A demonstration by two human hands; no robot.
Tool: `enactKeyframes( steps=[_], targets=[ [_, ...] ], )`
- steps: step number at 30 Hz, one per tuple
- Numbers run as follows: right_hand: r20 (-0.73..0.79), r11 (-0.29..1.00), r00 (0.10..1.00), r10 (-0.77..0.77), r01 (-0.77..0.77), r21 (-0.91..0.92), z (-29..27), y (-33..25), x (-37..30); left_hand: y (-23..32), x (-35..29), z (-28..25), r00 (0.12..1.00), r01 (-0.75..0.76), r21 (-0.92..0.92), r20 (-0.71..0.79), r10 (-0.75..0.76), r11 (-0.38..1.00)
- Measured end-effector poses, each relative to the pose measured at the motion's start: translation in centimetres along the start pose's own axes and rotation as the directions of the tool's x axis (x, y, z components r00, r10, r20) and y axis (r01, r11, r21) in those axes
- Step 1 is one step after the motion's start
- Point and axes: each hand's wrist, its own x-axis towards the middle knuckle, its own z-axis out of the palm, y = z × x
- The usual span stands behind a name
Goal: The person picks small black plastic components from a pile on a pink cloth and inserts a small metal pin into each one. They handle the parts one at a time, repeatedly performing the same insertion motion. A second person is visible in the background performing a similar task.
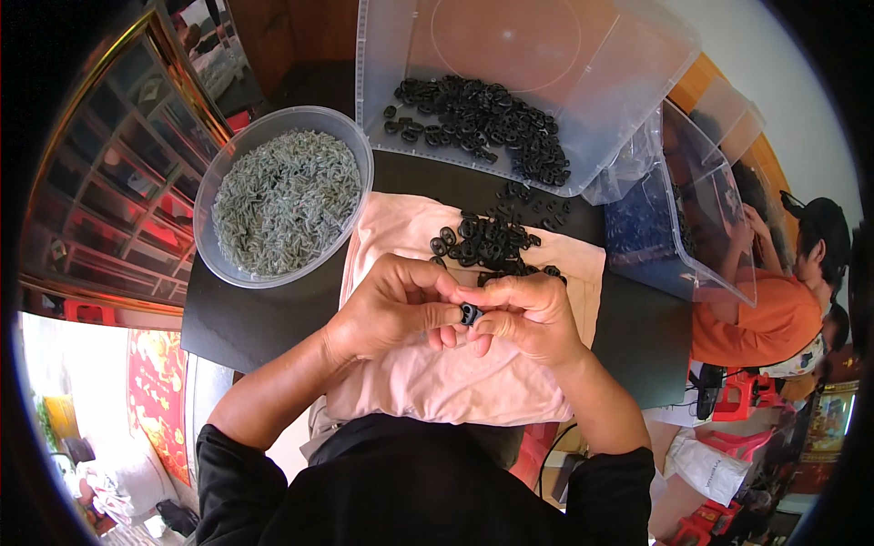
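Here, a small black piece (469, 314) in the pinch of left fingers (441, 316) and right fingers (503, 324).

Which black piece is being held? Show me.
The black piece pinched between left hand and right hand; the others lie on the pink cloth, dark table or in the clear box.

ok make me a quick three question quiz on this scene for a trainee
1. True or false: the round tub stands to the left of the pink cloth.
2. Where is the dark part?
a) in the round tub
b) on the floor
c) between the left hand and the right hand
3. Name the colour of the loose pieces in the large clear box beyond the pink cloth.

Key: 1 true; 2 c; 3 black.
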Motion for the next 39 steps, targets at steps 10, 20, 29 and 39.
enactKeyframes(
  steps=[10,20,29,39],
  targets=[
    [-0.031,0.997,0.998,-0.049,0.048,-0.053,0.9,0.5,0.1,-0.3,-0.2,-0.2,0.999,0.021,-0.05,-0.027,-0.023,0.999],
    [-0.135,0.994,0.991,-0.01,-0.005,-0.106,1.1,-0.6,0.3,0.1,0.3,0.0,0.999,-0.022,-0.024,-0.044,0.021,0.999],
    [-0.567,0.616,0.481,-0.669,-0.067,-0.785,-5.8,-11.1,-3.2,1.0,0.7,-0.9,0.897,-0.101,0.334,-0.376,0.231,0.937],
    [-0.028,-0.081,0.632,-0.774,-0.144,-0.986,-4.3,-8.9,-1.5,-1.2,1.2,-1.4,0.811,-0.137,0.938,-0.078,0.58,0.318]
  ],
)
